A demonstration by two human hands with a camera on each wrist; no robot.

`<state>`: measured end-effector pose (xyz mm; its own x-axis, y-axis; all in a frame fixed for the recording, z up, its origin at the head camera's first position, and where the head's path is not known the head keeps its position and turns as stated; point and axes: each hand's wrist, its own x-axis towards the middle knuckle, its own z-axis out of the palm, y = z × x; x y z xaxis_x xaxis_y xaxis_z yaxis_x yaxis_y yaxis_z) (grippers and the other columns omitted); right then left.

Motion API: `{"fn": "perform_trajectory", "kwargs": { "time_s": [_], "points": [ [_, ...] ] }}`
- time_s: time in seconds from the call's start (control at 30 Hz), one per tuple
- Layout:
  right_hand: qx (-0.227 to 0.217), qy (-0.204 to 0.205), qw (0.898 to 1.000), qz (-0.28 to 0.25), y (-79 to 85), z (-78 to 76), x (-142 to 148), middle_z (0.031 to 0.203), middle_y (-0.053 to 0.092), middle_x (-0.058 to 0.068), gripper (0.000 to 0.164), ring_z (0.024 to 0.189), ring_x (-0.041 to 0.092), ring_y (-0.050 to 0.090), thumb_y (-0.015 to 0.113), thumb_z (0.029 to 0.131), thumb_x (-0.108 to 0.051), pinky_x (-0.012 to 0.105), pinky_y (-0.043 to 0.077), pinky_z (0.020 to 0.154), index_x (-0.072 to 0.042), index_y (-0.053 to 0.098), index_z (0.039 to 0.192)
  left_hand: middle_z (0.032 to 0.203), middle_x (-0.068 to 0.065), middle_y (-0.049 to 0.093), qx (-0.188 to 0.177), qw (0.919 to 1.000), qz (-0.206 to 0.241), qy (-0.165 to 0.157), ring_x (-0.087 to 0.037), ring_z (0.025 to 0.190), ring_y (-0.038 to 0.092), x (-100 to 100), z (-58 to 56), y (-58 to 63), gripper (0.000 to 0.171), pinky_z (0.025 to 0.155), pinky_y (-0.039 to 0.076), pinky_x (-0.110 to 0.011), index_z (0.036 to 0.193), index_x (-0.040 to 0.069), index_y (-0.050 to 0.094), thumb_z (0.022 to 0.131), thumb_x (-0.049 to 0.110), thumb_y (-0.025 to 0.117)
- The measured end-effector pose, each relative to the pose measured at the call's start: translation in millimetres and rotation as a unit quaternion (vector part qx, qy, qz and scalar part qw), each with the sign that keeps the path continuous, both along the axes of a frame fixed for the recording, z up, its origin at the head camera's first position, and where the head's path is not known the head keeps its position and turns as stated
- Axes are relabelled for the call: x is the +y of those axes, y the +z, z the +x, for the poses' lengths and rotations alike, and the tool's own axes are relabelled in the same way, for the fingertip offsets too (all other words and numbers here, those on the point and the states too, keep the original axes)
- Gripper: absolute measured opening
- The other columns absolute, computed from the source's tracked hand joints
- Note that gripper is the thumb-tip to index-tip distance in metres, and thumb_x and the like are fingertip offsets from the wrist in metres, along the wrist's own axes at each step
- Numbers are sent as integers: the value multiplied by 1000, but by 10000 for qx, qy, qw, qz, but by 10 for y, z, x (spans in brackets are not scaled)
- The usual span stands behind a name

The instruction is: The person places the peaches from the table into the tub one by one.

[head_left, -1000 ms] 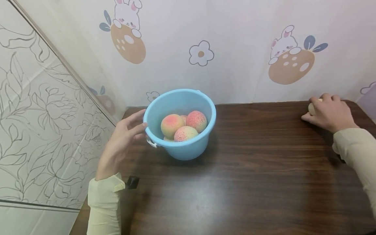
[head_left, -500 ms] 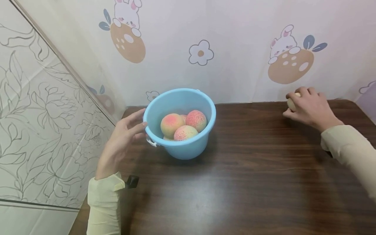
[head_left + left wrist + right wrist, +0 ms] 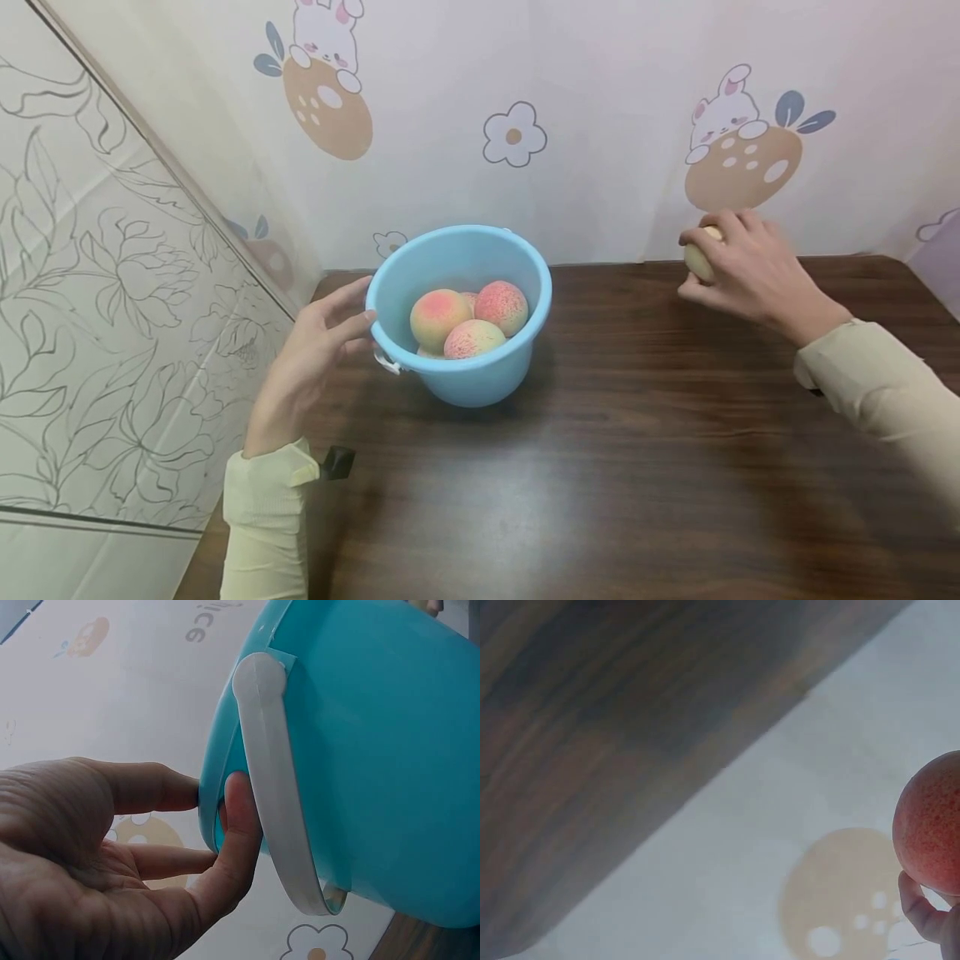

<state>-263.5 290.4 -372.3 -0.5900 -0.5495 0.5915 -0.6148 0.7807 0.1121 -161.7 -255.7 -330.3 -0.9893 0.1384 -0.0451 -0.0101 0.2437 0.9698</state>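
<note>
A light blue bucket (image 3: 476,387) stands on the dark wooden table, toward the back. Several pink and yellow peaches (image 3: 439,319) lie inside it. My left hand (image 3: 309,354) holds the bucket's left rim; in the left wrist view its thumb (image 3: 241,825) is outside the rim, beside the white handle (image 3: 277,780), with fingers at the other side. To the right, above the table, my right hand (image 3: 765,275) grips another peach (image 3: 701,257), pale on the side facing the head camera. That peach looks red and speckled in the right wrist view, a fingertip under it.
The brown table (image 3: 615,467) reaches back to a wall (image 3: 600,125) printed with rabbits and flowers. A white panel (image 3: 127,317) with line-drawn flowers borders the table on the left.
My right hand has moved left across the back of the table, carrying the peach and rising a little. The left hand and the bucket have stayed in place.
</note>
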Motion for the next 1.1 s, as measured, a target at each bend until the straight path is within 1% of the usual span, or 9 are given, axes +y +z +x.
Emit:
{"fn": "perform_trajectory", "kwargs": {
  "time_s": [0.17, 0.37, 0.47, 0.53, 0.67, 0.73, 0.8, 0.97, 1.1],
  "points": [
    [342, 412, 9983, -224, 129, 43, -223, 108, 61, 24, 53, 91, 48, 54, 53, 73, -35, 58, 45, 66, -5, 68, 114, 157, -9, 51, 3, 10000, -6, 1, -14, 115, 71, -2, -3, -2, 58, 94, 63, -25, 157, 12, 47, 102, 17, 64],
    [509, 728, 9951, -441, 264, 116, -462, 108, 63, 24, 52, 91, 47, 54, 54, 73, -34, 56, 43, 65, -4, 69, 113, 156, -11, 51, 30, 10000, 28, 4, -15, 115, 72, 4, -1, 1, 57, 93, 63, -26, 157, 11, 47, 102, 15, 64],
    [482, 840, 9941, -479, 339, 154, -572, 108, 63, 25, 51, 90, 46, 54, 56, 73, -32, 55, 44, 65, -3, 69, 112, 156, -11, 51, 22, 10000, 26, 4, -15, 115, 71, 5, -1, 1, 58, 93, 63, -26, 157, 11, 47, 102, 15, 64],
    [431, 883, 9941, -457, 396, 182, -646, 109, 63, 25, 50, 89, 44, 54, 58, 73, -32, 52, 43, 64, -2, 69, 112, 156, -11, 51, 20, 10000, 0, 8, -14, 115, 71, 6, 2, 3, 58, 93, 63, -25, 157, 11, 46, 102, 16, 64],
    [272, 954, 9941, -443, 508, 233, -803, 111, 63, 24, 49, 94, 41, 55, 61, 75, -32, 49, 43, 67, -2, 69, 113, 156, -10, 51, 25, 10000, -70, 31, -15, 115, 71, 7, 4, 2, 58, 93, 63, -25, 157, 12, 47, 102, 17, 64],
    [204, 1002, 9936, -470, 559, 252, -884, 112, 64, 24, 48, 98, 41, 56, 63, 75, -31, 50, 45, 70, -2, 68, 113, 156, -10, 51, 35, 10000, -76, 37, -15, 115, 71, 7, 3, 0, 58, 93, 63, -25, 157, 12, 47, 102, 17, 64],
    [151, 1040, 9932, -495, 607, 263, -965, 113, 64, 24, 47, 101, 41, 57, 63, 76, -30, 51, 47, 72, -2, 68, 114, 156, -10, 51, 46, 10000, -65, 29, -15, 115, 71, 7, 3, 0, 58, 93, 63, -25, 157, 12, 46, 102, 17, 64],
    [184, 1169, 9912, -590, 699, 259, -1155, 113, 64, 23, 45, 101, 41, 58, 67, 75, -25, 49, 49, 71, -1, 68, 113, 155, -11, 52, 57, 10000, -18, 0, -16, 116, 71, 6, -1, -2, 57, 94, 63, -25, 157, 11, 47, 102, 16, 64],
    [180, 1282, 9893, -667, 755, 241, -1310, 111, 64, 23, 44, 100, 40, 58, 65, 75, -24, 48, 49, 71, -1, 68, 112, 154, -10, 52, 57, 10000, 5, -2, -16, 116, 70, 8, -2, 1, 57, 94, 63, -26, 156, 11, 48, 102, 16, 64]
  ]
}}
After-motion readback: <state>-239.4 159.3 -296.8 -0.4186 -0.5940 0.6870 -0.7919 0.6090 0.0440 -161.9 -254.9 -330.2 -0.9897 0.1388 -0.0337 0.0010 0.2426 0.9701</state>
